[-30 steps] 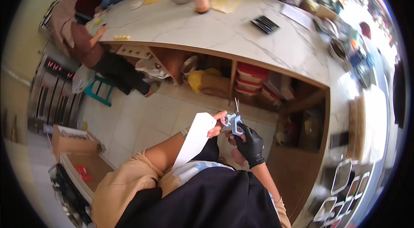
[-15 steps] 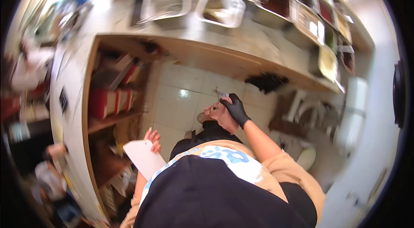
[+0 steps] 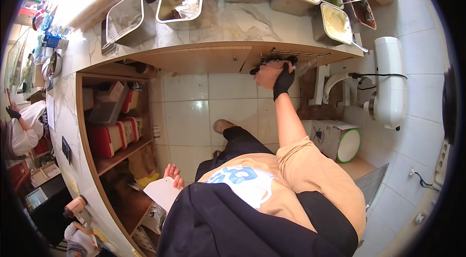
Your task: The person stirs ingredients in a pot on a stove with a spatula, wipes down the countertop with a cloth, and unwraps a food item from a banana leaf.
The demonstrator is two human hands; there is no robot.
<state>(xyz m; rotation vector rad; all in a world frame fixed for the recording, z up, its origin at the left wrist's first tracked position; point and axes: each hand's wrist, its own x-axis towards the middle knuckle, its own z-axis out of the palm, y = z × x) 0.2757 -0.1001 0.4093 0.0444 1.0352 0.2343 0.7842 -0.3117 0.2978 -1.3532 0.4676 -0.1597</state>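
My left hand [image 3: 174,175] is bare and low at my side, its fingers curled at the edge of a white flat board [image 3: 162,192]. My right hand [image 3: 284,82] wears a black glove and reaches out to the wooden counter front. It is closed on a pinkish, crumpled thing [image 3: 267,75], whose kind I cannot make out. Dark material [image 3: 290,59] shows just beyond it, against the panel, partly hidden by the hand.
Metal tubs of sauces and creams [image 3: 335,24] line the marble counter [image 3: 228,26]. A white machine [image 3: 388,82] stands at right, above a cardboard box [image 3: 325,135]. Red-and-cream containers [image 3: 121,135] fill the left shelf. Another person [image 3: 29,128] is at far left.
My right hand has moved forward from near my body to the counter front, carrying the pinkish thing. My left hand stays low with the white board. The view has shifted.
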